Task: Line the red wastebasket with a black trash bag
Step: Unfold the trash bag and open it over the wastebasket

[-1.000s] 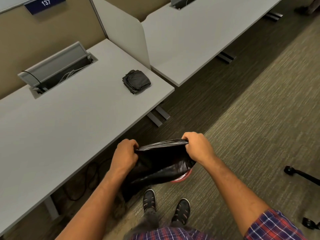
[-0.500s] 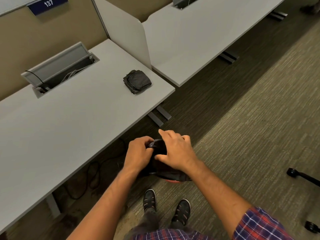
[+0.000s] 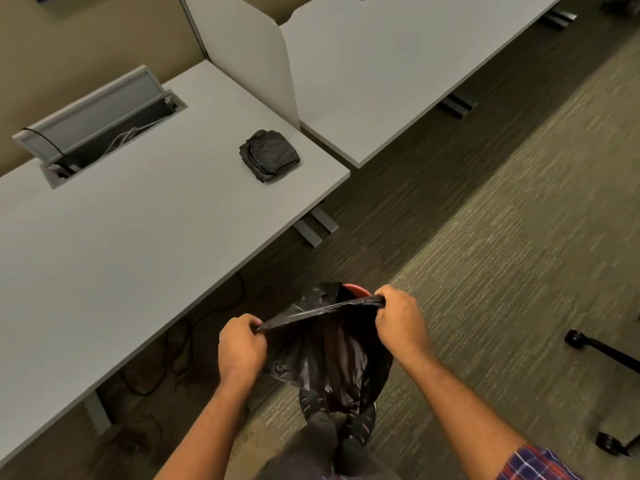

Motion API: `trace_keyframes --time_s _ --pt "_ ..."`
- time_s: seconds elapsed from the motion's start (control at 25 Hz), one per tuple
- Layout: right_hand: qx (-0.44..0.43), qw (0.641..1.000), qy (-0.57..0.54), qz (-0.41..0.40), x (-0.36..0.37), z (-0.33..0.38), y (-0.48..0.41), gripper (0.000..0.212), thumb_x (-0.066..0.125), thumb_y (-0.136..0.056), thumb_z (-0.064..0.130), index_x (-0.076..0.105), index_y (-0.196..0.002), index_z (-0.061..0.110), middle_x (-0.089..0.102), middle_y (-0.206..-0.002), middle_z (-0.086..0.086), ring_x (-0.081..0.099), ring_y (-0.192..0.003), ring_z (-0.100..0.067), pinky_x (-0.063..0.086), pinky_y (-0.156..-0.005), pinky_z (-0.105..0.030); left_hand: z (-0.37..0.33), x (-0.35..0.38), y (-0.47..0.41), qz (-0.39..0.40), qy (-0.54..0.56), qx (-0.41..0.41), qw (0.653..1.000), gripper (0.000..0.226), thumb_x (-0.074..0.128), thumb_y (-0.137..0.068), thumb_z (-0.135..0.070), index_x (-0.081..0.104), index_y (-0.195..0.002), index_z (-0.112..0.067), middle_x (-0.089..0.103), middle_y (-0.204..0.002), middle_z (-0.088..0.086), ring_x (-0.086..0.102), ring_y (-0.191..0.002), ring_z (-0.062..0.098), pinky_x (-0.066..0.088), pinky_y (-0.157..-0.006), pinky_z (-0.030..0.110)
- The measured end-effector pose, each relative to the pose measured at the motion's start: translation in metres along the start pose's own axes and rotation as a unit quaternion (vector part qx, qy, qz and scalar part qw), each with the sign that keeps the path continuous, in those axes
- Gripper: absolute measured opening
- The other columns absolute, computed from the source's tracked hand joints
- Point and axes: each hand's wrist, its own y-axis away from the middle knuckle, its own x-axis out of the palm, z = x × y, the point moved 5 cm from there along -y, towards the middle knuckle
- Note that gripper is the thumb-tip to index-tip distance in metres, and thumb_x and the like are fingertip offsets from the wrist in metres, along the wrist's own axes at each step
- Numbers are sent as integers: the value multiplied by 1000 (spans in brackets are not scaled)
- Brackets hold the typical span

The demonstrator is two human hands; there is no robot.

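Note:
A black trash bag (image 3: pixel 325 355) hangs between my two hands above the floor, its top edge pulled taut into a line. My left hand (image 3: pixel 242 344) pinches the left end of that edge. My right hand (image 3: pixel 398 322) grips the right end, a little higher. Behind the bag only a small arc of the red wastebasket (image 3: pixel 356 290) rim shows; the rest of it is hidden by the bag. The bag's lower part drapes down over my shoes.
A grey desk (image 3: pixel 138 237) runs along the left, with a folded stack of black bags (image 3: pixel 268 155) near its right end and an open cable tray (image 3: pixel 104 133). A second desk (image 3: pixel 381 71) stands behind. Chair casters (image 3: pixel 576 339) sit at the right on the carpet.
Half a second ago my hands were bunched together on the bag. Now they have pulled apart, stretching its top edge taut, and the wastebasket's red rim shows behind it.

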Motion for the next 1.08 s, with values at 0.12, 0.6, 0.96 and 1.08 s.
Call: trace_keyframes --time_s 0.12,0.6,0.96,1.08 --pt "66 997 -41 -12 25 -29 -1 31 54 -94 -3 75 -111 13 65 -100 0 65 -94 -22 50 -78 -32 20 36 -14 29 135 -105 985 34 62 -94 4 75 -84 -26 75 -89 -3 72 -89 23 49 -65 32" --pt "264 950 -163 -28 144 -154 -117 25 62 -93 -6 80 -110 -3 80 -108 -25 74 -105 -40 47 -82 -32 27 210 -116 169 287 -195 923 26 77 -90 5 77 -80 -18 78 -78 6 70 -69 18 59 -62 26" --pt "293 916 -226 158 217 -251 -219 11 72 -97 4 67 -92 12 68 -74 -2 61 -63 -16 49 -54 -21 40 314 -167 230 401 -302 834 24 58 -105 2 74 -89 -7 76 -63 3 70 -51 10 58 -56 23" --pt "328 836 -292 330 241 -278 -242 16 62 -106 13 63 -91 19 75 -70 4 71 -59 -9 54 -64 -29 56 349 -178 291 423 -347 785 28 50 -110 -5 73 -96 -7 81 -78 9 78 -62 17 64 -66 33"
